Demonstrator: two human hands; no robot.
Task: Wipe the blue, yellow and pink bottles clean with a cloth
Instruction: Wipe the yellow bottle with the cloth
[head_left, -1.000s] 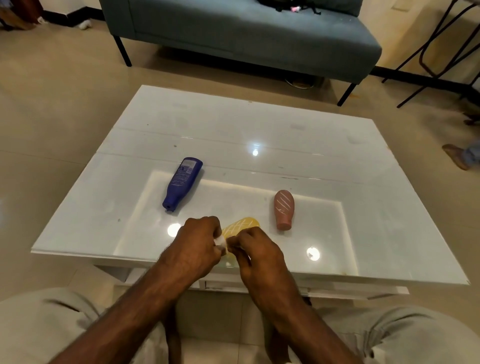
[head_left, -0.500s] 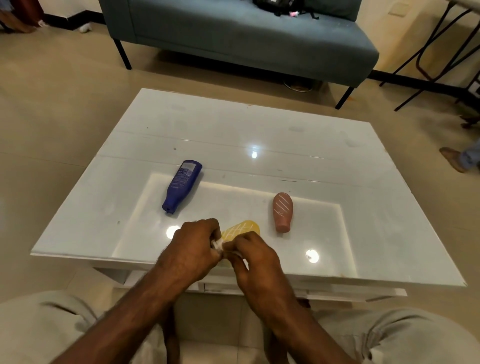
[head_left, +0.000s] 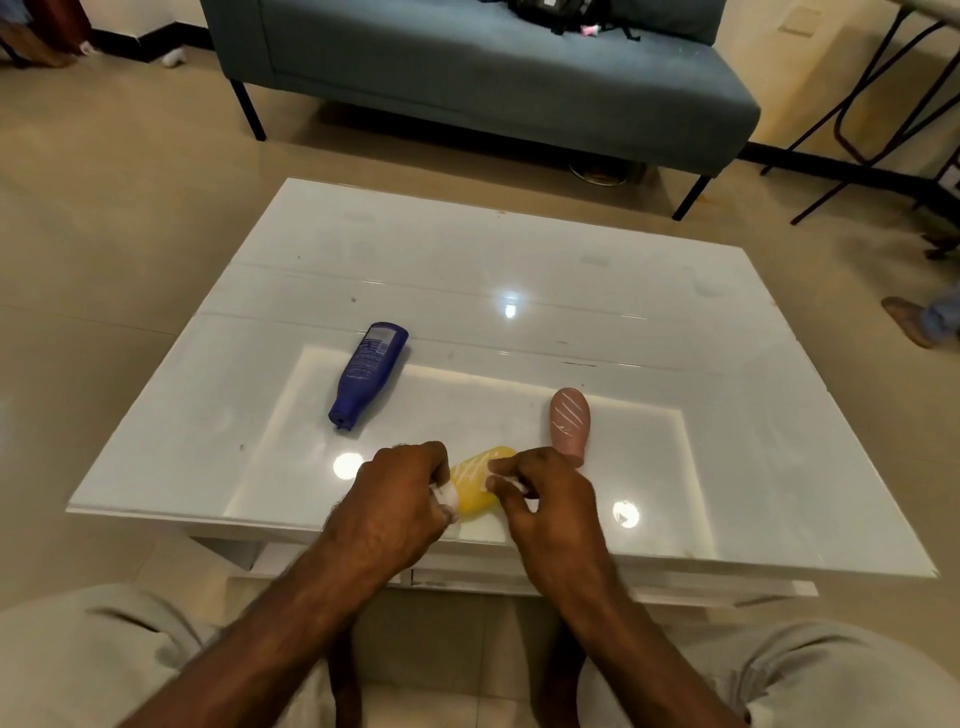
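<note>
The yellow bottle (head_left: 475, 483) lies on the white glass table (head_left: 727, 415) near its front edge, between my two hands. My left hand (head_left: 400, 499) is closed on a wad of white cloth (head_left: 448, 497) at the bottle's left side. My right hand (head_left: 548, 501) hovers at the bottle's right side, with a small white bit of cloth pinched in its fingertips. The blue bottle (head_left: 369, 374) lies further back on the left, cap toward me. To the right, just behind my right hand, the pink bottle (head_left: 570, 423) lies with white streaks on it.
A grey-blue sofa (head_left: 493, 78) stands behind the table. Black metal chair legs (head_left: 872, 104) are at the far right, and another person's foot (head_left: 914, 322) is on the floor at the right edge. My knees are below the table's front edge.
My hands, pinched together on the cloth before, have moved apart. More of the yellow bottle shows between them.
</note>
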